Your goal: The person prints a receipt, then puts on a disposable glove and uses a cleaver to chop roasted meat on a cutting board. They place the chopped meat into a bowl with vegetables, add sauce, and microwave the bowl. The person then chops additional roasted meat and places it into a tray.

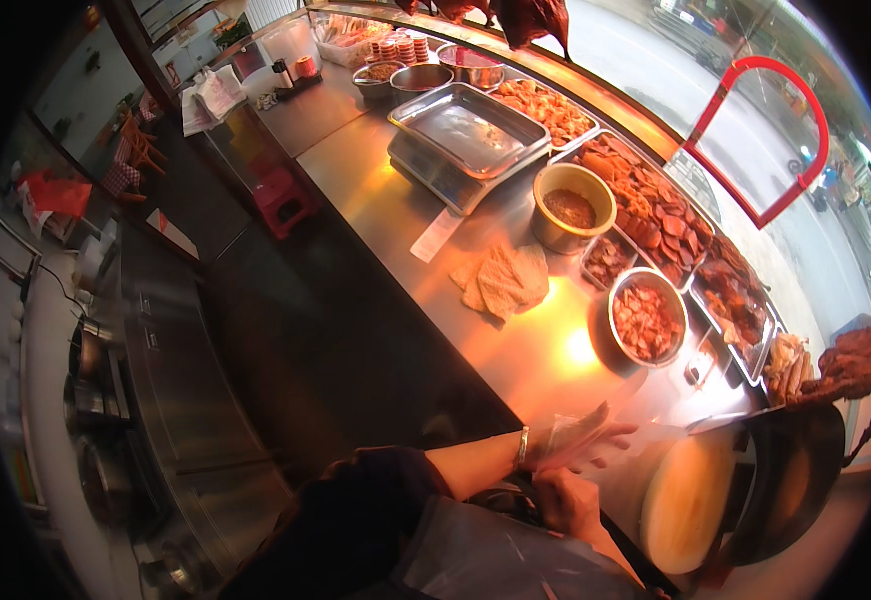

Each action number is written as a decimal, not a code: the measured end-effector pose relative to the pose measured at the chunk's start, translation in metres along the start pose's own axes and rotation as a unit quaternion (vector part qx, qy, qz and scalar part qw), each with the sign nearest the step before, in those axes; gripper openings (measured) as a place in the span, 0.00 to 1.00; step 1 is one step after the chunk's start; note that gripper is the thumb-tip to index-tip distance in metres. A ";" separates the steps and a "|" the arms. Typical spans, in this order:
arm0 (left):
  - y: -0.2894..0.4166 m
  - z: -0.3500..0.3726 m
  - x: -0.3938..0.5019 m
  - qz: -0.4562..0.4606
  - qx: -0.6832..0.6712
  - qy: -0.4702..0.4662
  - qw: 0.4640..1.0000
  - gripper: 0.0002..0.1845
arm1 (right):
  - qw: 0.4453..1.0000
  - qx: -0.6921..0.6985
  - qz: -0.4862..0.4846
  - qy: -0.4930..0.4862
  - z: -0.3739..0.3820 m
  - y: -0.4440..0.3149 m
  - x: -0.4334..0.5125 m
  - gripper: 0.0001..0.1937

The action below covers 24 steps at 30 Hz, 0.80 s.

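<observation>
Low at the counter's near edge, my left hand (584, 442) is spread, with a clear plastic glove partly over it and a bracelet at the wrist. My right hand (567, 499) is closed just below it, its fingers at the loose plastic by the left wrist; the gripped edge itself is hard to see. Beyond the hands a metal bowl of chopped meat (647, 319) stands on the steel counter (540, 360). A folded tan cloth (501, 281) lies farther left. To the right of my hands is a round wooden chopping board (689, 502).
A scale with a steel tray (469, 127), a deep pot of sauce (574, 206) and trays of sliced meat (657, 206) line the counter. Roast poultry (529, 22) hangs above the far edge. Roast meat (855, 360) juts in at right. Steel cabinets (188, 375) stand at left.
</observation>
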<state>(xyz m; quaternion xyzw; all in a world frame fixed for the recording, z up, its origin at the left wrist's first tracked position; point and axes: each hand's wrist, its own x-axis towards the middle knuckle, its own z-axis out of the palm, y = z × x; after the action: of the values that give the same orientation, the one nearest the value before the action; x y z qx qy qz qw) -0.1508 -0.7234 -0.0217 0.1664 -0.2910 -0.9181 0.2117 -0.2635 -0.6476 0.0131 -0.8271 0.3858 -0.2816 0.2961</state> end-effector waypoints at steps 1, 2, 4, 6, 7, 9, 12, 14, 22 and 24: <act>0.011 -0.007 -0.005 -0.038 0.010 0.016 0.999 0.54 | 1.000 0.007 0.002 -0.008 0.005 0.002 0.011 0.07; 0.021 -0.012 -0.009 -0.014 0.013 0.015 1.000 0.54 | 1.000 0.008 -0.001 -0.009 0.010 0.003 0.022 0.07; 0.039 -0.022 -0.016 0.017 0.022 0.042 0.999 0.54 | 1.000 0.027 -0.005 -0.007 0.022 0.004 0.044 0.07; 0.060 -0.034 -0.012 0.040 0.005 0.055 0.998 0.52 | 0.999 0.039 -0.003 -0.006 0.031 0.006 0.068 0.07; 0.070 -0.042 -0.010 0.047 -0.016 0.062 0.997 0.51 | 0.999 0.047 -0.005 -0.003 0.035 0.007 0.081 0.08; 0.091 -0.061 -0.004 0.053 -0.058 0.079 0.994 0.49 | 1.000 -0.004 -0.007 -0.019 0.036 0.013 0.109 0.07; 0.117 -0.093 0.001 0.032 -0.101 0.101 0.989 0.47 | 0.999 -0.036 -0.010 -0.038 0.038 0.023 0.146 0.07; 0.132 -0.113 0.001 -0.028 -0.061 0.106 0.992 0.47 | 0.999 -0.027 -0.001 -0.039 0.044 0.026 0.164 0.07; 0.147 -0.126 0.031 0.020 0.033 -0.100 0.994 0.54 | 0.998 -0.013 0.068 -0.004 0.058 0.026 0.192 0.09; 0.149 -0.130 0.033 0.038 -0.038 -0.095 0.994 0.54 | 0.997 -0.023 0.070 -0.017 0.056 0.027 0.198 0.09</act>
<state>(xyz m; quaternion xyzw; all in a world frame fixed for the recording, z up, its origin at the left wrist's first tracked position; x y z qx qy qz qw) -0.0796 -0.9101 -0.0385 0.0594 -0.2802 -0.9316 0.2239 -0.1301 -0.8061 0.0034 -0.8092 0.4442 -0.2371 0.3028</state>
